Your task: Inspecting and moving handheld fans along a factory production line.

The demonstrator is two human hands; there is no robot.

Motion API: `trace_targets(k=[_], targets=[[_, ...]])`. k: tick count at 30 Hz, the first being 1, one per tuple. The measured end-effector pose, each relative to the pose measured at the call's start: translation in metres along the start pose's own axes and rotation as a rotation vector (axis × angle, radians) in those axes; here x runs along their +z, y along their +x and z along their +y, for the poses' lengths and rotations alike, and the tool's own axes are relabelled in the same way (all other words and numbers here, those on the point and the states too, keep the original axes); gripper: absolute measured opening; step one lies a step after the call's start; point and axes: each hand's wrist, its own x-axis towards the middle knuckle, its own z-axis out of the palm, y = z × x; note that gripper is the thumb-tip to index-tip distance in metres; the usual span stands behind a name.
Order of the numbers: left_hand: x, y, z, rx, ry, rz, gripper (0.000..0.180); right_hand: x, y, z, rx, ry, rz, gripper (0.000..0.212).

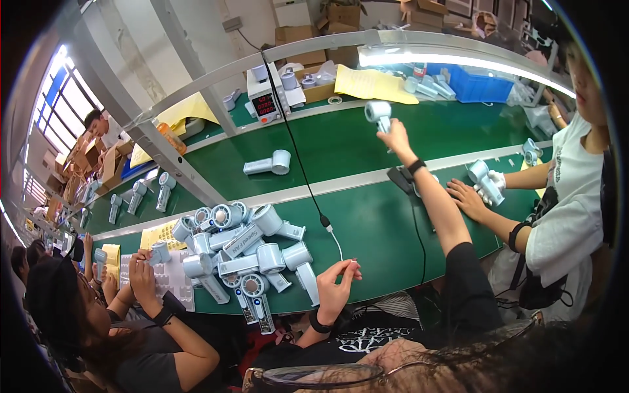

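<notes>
- Left hand (335, 289): fingers pinched on a thin white cable (337, 241); its tip is hidden.
- Right hand (395, 139): grasping a pale-blue plastic handheld fan (378, 111) over the green belt (452, 128), past the green tabletop (380, 249)'s far edge.
- Another fan (268, 163) lies there, seemingly done; the near-edge heap of fans (242, 263) seemingly remains, lower ones obscured.

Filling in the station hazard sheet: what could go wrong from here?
1. Two fans at the front of the pile appear to jut past the edge of the green table; a bump might drop them.
2. The white lead runs from the black connector to the left hand; a sharp tug could strain that joint.
3. The right hand holds a raised fan alone; a slip could let it fall.
</notes>
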Motion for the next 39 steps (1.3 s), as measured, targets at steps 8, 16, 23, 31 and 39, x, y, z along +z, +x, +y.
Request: trace_targets(k=[8, 16, 23, 31, 39], targets=[[-0.028, 0.0, 0.001, -0.047, 0.024, 0.115, 0.016, 0.077, -0.015, -0.004, -0.033, -0.429, 0.054, 0.067], [-0.033, 0.008, 0.004, -0.048, -0.021, 0.12, 0.017, 0.15, -0.056, -0.133, -0.594, 0.2, -0.26, 0.082], [-0.049, 0.001, 0.01, -0.1, -0.065, 0.19, 0.016, 0.08, -0.055, -0.12, -0.357, 0.404, -0.296, 0.077], [-0.026, 0.023, -0.008, -0.104, -0.579, -0.163, 0.019, -0.103, -0.154, -0.096, 0.107, 1.194, -0.581, 0.074], [-0.012, 0.012, -0.004, -0.244, -0.588, -0.446, 0.014, -0.143, -0.233, -0.095, 0.248, 1.589, -0.394, 0.073]])
